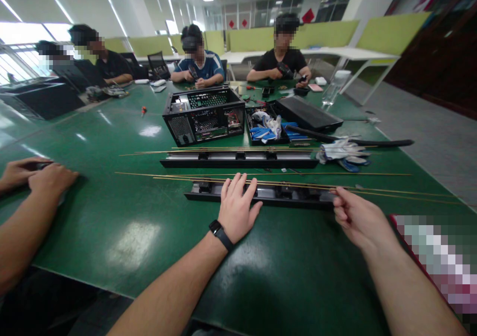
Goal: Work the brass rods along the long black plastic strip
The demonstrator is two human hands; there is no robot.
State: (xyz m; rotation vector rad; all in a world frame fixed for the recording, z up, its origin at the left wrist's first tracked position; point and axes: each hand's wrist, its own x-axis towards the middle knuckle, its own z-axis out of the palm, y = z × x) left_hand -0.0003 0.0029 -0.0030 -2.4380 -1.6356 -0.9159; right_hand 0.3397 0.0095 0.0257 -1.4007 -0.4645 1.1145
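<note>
A smooth, glossy green counter (119, 202) spreads across the room, with matt yellow-green partitions (328, 34) beyond its far edge. Midway toward that edge stands a boxy black computer case (203, 119) with perforated panels; beside it, a black tray (270, 141) holds crumpled white-and-blue gloves (274, 125). Between case and near edge lies a long, straight dark channel (290, 203). The person's left hand (238, 204) rests over it, grip spread loosely across slender brass-coloured rods (283, 183); the right hand's (356, 219) grip pinches them by the channel's right end.
</note>
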